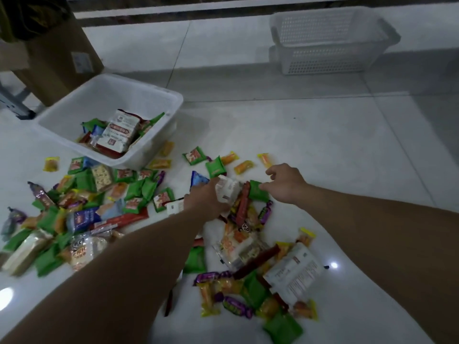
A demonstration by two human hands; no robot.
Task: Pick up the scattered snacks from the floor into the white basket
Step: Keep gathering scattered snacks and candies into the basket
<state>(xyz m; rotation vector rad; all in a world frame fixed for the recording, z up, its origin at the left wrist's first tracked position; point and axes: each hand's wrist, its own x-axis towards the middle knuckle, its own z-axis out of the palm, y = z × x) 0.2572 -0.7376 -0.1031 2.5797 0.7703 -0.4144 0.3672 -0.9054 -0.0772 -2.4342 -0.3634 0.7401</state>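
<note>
Grips white packet [227,191] in left hand [206,198], ready for the white basket [159,91]; reaches right hand [285,182], fingers released, onto green packet [257,193] on floor [323,145].

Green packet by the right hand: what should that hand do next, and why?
Probably pinch the green packet and lift it: the right hand has its fingers at its edge but not round it, and the left hand already holds a white packet.

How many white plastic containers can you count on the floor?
3: a solid tub, left, holding snacks; an upper basket stacked on a lower basket, far right. Others nested there could be hidden.
</note>
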